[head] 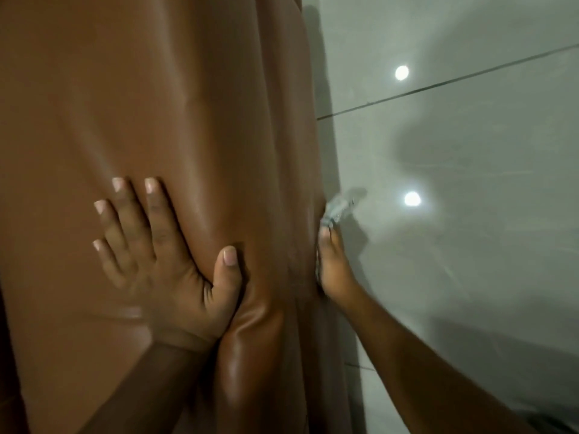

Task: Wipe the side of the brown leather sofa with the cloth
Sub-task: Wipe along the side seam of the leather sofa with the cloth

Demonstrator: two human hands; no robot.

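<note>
The single head-worn camera looked steeply down from very close, the brown leather sofa (156, 104) filling the left and centre of the frame and the glossy tiled floor (470, 245) running down the right side.

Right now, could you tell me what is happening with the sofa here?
A person is cleaning the brown leather sofa. The left hand lies flat on the top surface, bracing. The right hand presses a cloth against the sofa's side, next to the glossy grey tiled floor. Only a little of the cloth shows past the fingers.
</note>
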